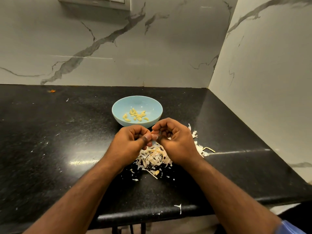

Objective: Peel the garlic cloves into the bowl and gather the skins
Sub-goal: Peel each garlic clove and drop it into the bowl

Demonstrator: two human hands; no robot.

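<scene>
A light blue bowl (118, 105) stands on the black counter and holds several peeled yellow garlic cloves (135, 115). Just in front of it, my left hand (130, 141) and my right hand (175, 138) meet above a heap of papery garlic skins (152, 157). Both hands have curled fingers and pinch a small garlic clove (154, 136) between their fingertips; the clove is mostly hidden by the thumbs. More skins (197, 146) lie to the right of my right hand.
The black stone counter (59, 141) ends in a front edge (152, 215) close to me and meets marble walls at the back and right. Small skin scraps lie scattered on it. A thin stem piece (209, 149) lies right of the heap.
</scene>
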